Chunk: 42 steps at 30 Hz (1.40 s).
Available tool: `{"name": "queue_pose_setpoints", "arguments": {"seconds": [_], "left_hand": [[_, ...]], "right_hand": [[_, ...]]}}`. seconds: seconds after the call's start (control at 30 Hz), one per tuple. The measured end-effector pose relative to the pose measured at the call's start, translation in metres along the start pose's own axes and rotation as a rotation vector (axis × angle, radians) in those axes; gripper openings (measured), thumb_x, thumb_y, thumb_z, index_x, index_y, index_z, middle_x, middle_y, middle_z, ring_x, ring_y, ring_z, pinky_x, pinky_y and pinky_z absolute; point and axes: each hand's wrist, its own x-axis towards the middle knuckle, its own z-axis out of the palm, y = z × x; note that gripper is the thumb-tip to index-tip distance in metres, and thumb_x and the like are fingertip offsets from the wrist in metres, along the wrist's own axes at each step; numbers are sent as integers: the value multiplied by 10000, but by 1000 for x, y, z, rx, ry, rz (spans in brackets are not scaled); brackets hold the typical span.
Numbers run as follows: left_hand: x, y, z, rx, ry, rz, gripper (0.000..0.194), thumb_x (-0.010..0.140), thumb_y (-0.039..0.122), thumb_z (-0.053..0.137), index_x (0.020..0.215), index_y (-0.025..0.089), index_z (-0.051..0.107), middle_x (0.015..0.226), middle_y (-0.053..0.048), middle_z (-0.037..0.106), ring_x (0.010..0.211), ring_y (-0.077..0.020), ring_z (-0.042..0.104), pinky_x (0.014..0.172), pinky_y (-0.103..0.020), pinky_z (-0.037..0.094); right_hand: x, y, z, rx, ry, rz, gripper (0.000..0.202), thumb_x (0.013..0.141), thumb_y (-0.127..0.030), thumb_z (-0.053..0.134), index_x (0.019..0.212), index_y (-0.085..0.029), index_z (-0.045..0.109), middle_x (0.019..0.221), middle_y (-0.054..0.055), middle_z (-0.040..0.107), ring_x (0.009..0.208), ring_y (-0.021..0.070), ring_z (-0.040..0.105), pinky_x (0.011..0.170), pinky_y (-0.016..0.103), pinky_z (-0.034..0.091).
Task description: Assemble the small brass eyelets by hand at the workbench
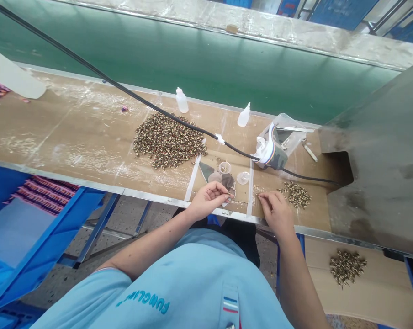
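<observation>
My left hand [209,199] pinches a small brass-coloured piece [229,195] between thumb and fingertips, just over the near edge of the bench. To its right, my right hand [277,211] rests at the cardboard surface with thumb and fingers drawn together; what its fingertips hold, if anything, is too small to name. A small pile of similar pieces [298,194] lies right beside it. Beyond my left hand are a small clear round cup [225,168] and a clear round dish [242,177]. A large heap of brass-and-dark pieces [168,140] spreads farther left.
Two white squeeze bottles [182,100] [244,115] stand along the back edge. A clear bin [288,132] with tools sits at back right, near a metal panel [381,151]. A black cable [124,89] crosses above the bench. A blue crate [66,219] is at left.
</observation>
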Motion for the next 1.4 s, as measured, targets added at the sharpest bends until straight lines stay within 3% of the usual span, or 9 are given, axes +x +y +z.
{"name": "queue_pose_setpoints", "arguments": {"seconds": [0.17,0.47,0.67,0.8,1.13,1.4], "left_hand": [[1,0,0,-6,1,-6,256,653,266,760,741,143,554,765,-40,707,668,-92,641,688,-218,503],[-3,1,7,-45,10,2,276,659,274,762,748,143,536,797,-51,709,734,-120,670,755,-252,507],[-2,-11,35,-104,7,-16,274,671,267,754,761,153,521,792,-24,677,879,-154,670,844,-282,484],[2,-22,48,-123,21,-38,256,673,243,748,758,150,526,808,-26,664,880,-139,651,878,-290,463],[5,-23,51,-123,66,-68,225,666,197,745,748,143,542,721,3,631,745,-104,627,820,-281,477],[7,-23,50,-175,59,-103,270,635,219,773,744,136,540,689,12,632,714,-103,645,805,-279,494]], "right_hand": [[3,2,-1,-104,-33,-69,321,938,-379,374,862,-231,648,879,34,632,696,126,591,570,232,413],[11,1,-1,-167,-142,-63,316,940,-341,356,841,-213,627,868,35,629,635,113,573,514,218,366],[4,-10,-5,101,-27,5,243,914,-360,415,814,-213,581,810,34,604,743,150,584,624,258,454],[-2,-20,-5,199,-23,28,184,897,-328,454,827,-217,583,803,36,608,768,161,580,651,285,468],[-7,-26,2,236,65,44,152,881,-309,506,832,-211,610,797,30,615,737,140,586,615,261,489],[-9,-21,4,236,46,10,169,893,-306,476,830,-219,607,805,41,611,758,156,582,625,284,497]]}}
